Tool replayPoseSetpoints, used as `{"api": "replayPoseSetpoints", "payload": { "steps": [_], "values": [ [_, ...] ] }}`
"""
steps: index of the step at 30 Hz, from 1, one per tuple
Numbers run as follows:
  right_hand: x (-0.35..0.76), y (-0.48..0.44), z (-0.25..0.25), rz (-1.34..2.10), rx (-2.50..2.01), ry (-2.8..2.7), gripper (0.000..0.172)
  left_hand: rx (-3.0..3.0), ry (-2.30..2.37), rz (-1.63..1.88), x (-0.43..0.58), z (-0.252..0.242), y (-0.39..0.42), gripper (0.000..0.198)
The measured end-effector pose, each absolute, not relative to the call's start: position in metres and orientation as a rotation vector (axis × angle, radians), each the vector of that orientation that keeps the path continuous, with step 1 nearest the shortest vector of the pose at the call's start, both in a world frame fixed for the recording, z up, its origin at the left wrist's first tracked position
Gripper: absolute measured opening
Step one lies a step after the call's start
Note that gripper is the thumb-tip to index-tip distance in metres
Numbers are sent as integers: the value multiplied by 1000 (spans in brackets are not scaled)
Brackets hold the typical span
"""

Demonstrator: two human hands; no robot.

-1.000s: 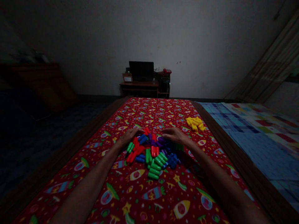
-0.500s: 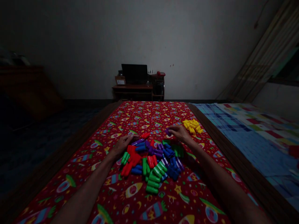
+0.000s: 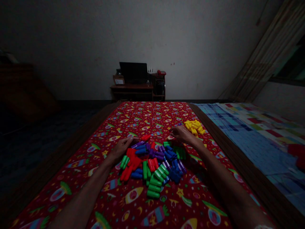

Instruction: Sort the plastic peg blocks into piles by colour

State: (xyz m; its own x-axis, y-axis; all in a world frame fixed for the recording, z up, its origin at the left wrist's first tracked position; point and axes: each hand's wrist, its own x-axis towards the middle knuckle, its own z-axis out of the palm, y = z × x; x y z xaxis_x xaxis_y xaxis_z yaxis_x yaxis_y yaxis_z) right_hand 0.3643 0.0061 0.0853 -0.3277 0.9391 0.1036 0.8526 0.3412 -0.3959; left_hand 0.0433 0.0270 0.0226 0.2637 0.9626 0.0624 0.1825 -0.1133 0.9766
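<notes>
A mixed pile of small red, blue, green and purple pieces lies on the red patterned cloth [image 3: 133, 194]. At its left edge rests my left hand [image 3: 122, 147], fingers reaching to a purple piece [image 3: 138, 144] and close to a red piece [image 3: 146, 137]; its grip is unclear. Beyond the pile's right side, my right hand [image 3: 180, 133] hovers over the cloth with its fingers a little apart and nothing visible in them. Just past it lies a purple piece [image 3: 179, 124], beside a heap of yellow pieces [image 3: 194, 126]. Green pieces [image 3: 153, 188] form the near end of the pile.
A desk [image 3: 132, 86] with a black monitor [image 3: 133, 72] and a red telephone [image 3: 161, 72] stands against the far wall. Right of the cloth is a surface with blue checked fabric [image 3: 240, 140]. A wooden cabinet [image 3: 21, 92] is at the left.
The purple piece that was in my right hand now lies on the cloth near the yellow heap, and that hand's fingers have let go. My left hand stays beside the pile. The view has shifted slightly.
</notes>
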Motion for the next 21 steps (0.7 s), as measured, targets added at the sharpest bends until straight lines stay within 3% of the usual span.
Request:
{"api": "replayPoseSetpoints", "payload": {
  "steps": [3, 7, 10, 16, 21],
  "values": [
    [336, -13, 91, 579, -1335, -2628, 22, 1559, 1111, 969, 41, 20, 28, 61],
    [308, -29, 74, 223, -1287, -2821, 31, 1610, 1130, 960, 40, 19, 29, 63],
    [304, -31, 66, 142, -1298, -2799, 30, 1585, 1104, 971, 42, 21, 28, 61],
    [323, -15, 79, 430, -1331, -2580, 19, 1595, 1108, 969, 43, 23, 27, 60],
    [335, -6, 83, 623, -1307, -2596, 23, 1598, 1143, 956, 41, 20, 28, 61]
  ]
}}
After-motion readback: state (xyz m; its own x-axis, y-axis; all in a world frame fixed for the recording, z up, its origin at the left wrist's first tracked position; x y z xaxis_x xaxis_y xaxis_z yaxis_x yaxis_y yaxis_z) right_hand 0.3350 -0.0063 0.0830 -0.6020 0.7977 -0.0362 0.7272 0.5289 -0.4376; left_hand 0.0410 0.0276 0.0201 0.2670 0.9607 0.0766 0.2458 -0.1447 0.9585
